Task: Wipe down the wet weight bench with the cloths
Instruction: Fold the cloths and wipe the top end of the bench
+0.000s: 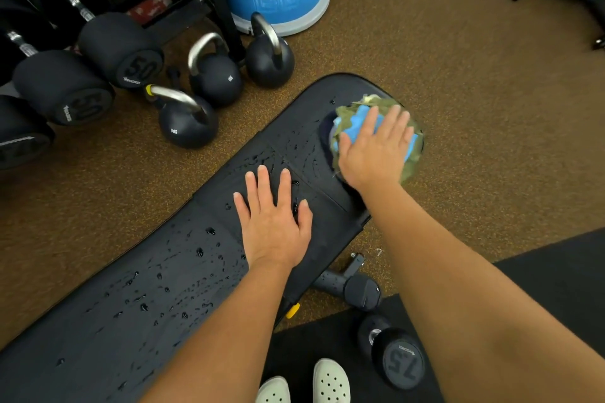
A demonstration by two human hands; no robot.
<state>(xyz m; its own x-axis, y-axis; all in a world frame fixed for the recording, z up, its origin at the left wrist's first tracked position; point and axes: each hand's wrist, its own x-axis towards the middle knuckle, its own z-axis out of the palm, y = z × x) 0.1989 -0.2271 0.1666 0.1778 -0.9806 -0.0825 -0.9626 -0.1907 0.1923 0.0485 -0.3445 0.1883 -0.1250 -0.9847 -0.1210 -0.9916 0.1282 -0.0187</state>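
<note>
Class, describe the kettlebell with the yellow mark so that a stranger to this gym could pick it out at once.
Start at the long black weight bench lying across the brown floor. Beyond its far edge, beside the dumbbell rack, sit three black kettlebells; take the one nearest the bench. It alone has a yellow band at the base of its silver handle and leans over, while the other two stand upright.

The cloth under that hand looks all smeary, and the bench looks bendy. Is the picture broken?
Not broken. In the head view, the green and blue cloths under the right hand are smeared by motion blur; the left hand, flat on the bench, looks sharp; the wide lens curves the bench and darkens the corners; the water drops catch small glints of light.
</note>
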